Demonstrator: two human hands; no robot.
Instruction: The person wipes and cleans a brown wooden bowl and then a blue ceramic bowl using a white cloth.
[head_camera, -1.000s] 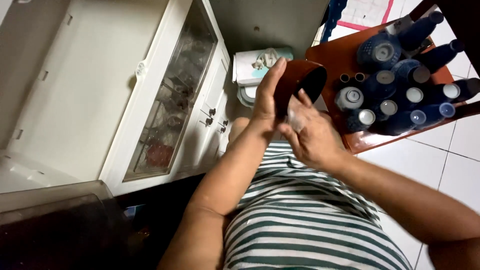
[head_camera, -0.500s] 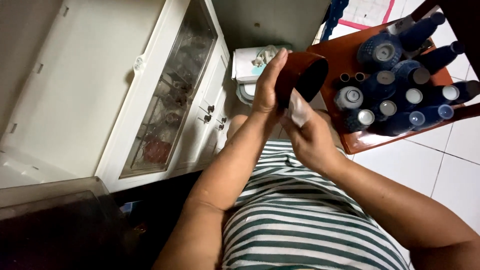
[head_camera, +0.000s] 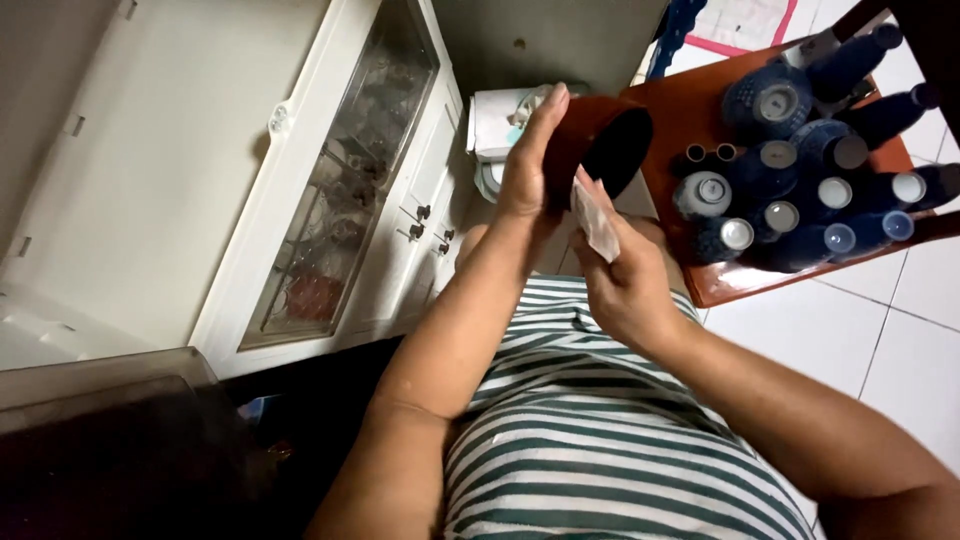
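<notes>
Your left hand (head_camera: 528, 170) grips a brown cup (head_camera: 598, 145) from its outer side, fingers (head_camera: 552, 110) laid flat along the wall and closed on it. The cup is held in the air in front of your chest, tipped on its side, its dark mouth turned toward the right. Your right hand (head_camera: 625, 275) pinches a pale cloth (head_camera: 596, 218) between thumb and fingers; the cloth's upper edge touches the cup's rim (whether it reaches inside cannot be told).

Just to the right of the cup stands a red-brown surface (head_camera: 690, 115). It carries a crowd of dark blue bottles (head_camera: 850, 150) with pale caps, packed close together, plus one small grey-white jar (head_camera: 700, 195) at their near-left edge and two small dark tubes (head_camera: 706, 153) just above it.

Behind your left hand, a tissue box (head_camera: 498, 125) sits low near the floor. To the left runs a white cabinet (head_camera: 200, 200) with a glass door (head_camera: 350, 190); glassware shows dimly inside. White floor tiles (head_camera: 900, 320) lie at the right. You wear a green-and-white striped shirt (head_camera: 600, 450).
</notes>
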